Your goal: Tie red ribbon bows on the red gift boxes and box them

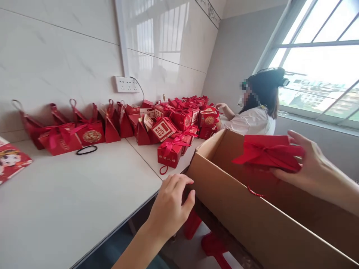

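Note:
My right hand [314, 160] grips a red gift box [266, 151] with a ribbon bow, thumb and fingers on its right end. The gift box is over the open cardboard box [224, 183], whose inside looks brown and deep. Near the cardboard box's left corner is my left hand [174, 200], fingers loosely bent and thumb apart, with nothing visible in it. Whether its fingertips touch the cardboard I cannot tell. Just beyond it, a small red gift box [169, 154] with a pink bow lies at the table edge, its red cord loop hanging toward me.
Many red gift boxes [182, 117] are heaped on the white table [84, 201], with handled ones [91, 132] along the wall. A black hair tie [86, 150] and a printed red card [12, 160] lie left. Beyond the carton is another person [254, 119]. Red stools [214, 244] stand below.

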Demonstrator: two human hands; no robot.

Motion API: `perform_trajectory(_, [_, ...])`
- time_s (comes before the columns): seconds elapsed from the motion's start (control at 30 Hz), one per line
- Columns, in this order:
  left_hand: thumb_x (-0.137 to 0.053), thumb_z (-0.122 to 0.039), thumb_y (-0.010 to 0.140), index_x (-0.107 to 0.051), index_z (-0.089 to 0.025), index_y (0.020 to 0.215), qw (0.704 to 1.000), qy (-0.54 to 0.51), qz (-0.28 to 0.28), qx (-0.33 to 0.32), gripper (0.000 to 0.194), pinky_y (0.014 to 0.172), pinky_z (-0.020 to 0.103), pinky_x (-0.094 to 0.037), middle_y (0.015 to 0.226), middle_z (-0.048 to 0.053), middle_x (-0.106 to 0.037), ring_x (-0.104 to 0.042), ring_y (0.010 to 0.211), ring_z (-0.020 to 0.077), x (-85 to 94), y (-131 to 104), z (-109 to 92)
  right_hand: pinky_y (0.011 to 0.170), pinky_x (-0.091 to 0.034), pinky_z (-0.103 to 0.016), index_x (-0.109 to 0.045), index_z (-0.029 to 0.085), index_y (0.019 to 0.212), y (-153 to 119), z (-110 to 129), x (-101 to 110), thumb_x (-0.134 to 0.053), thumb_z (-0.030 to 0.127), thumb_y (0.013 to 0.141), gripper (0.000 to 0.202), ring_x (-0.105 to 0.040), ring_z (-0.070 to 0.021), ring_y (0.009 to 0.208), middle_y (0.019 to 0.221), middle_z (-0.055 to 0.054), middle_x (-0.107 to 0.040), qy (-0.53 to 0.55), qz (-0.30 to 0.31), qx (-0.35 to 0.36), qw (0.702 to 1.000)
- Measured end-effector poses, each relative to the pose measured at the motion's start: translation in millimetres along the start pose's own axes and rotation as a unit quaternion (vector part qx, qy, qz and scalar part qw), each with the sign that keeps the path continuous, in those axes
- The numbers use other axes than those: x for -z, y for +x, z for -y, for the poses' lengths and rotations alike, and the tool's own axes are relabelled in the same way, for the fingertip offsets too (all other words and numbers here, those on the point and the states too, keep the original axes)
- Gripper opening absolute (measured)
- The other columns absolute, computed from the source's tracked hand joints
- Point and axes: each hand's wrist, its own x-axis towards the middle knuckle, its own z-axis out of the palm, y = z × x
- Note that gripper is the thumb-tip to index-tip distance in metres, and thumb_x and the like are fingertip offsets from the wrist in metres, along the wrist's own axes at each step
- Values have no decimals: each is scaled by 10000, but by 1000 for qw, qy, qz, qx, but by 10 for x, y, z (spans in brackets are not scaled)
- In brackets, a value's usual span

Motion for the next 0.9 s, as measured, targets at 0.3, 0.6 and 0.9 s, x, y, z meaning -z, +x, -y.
perform_trajectory(0.3, [-536,-195,854,-354,-174,1385,990,81,70,-97,562,1053,514,-367,1403,130,-477,-313,1377,299,-675,423,43,925,-437,-400,-353,73,1368,447,-372,-880,-683,411,685,830,-521,-336,1155,1306,-226,-447,52,193,-83,976])
perform_trajectory(0.6, [-619,-281,833,-425,-201,1314,990,51,87,-101,525,1046,482,-421,1227,102,-584,-291,1385,312,-1061,512,368,913,-467,-476,-364,159,1300,293,-1078,-1707,-768,381,549,881,-536,-359,1134,1280,-188,-470,100,280,-141,944])
perform_trajectory(0.9, [-684,-225,786,-501,-201,1210,993,46,33,-106,463,1079,444,-398,1114,85,-599,-326,1361,301,-1174,486,419,1010,-394,-484,-317,118,1306,-81,-1449,-2124,-709,437,593,873,-483,-363,1206,1285,-215,-441,123,275,-173,938])
